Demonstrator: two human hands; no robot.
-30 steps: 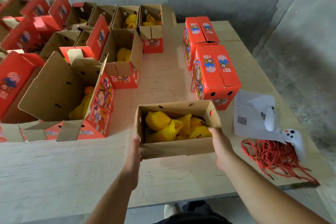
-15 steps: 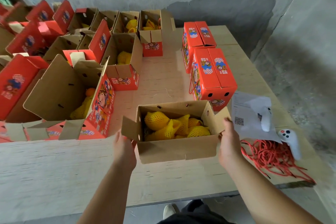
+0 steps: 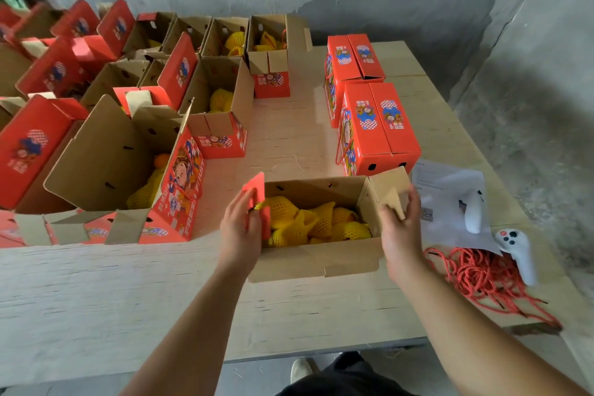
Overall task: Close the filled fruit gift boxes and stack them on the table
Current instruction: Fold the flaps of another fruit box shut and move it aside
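An open cardboard gift box sits near the table's front edge, filled with fruit in yellow foam nets. My left hand holds the box's left end flap, red side up, raised and tilted inward. My right hand grips the brown right end flap, also lifted. Two closed red gift boxes stand in a row behind it on the right.
Several open red boxes with fruit fill the left and back of the table. On the right lie a sheet of paper, two white controllers and a heap of red cord. A grey wall runs behind.
Both hands moved from the box's front corners to the end flaps and lifted them inward. The camera view shifted slightly.
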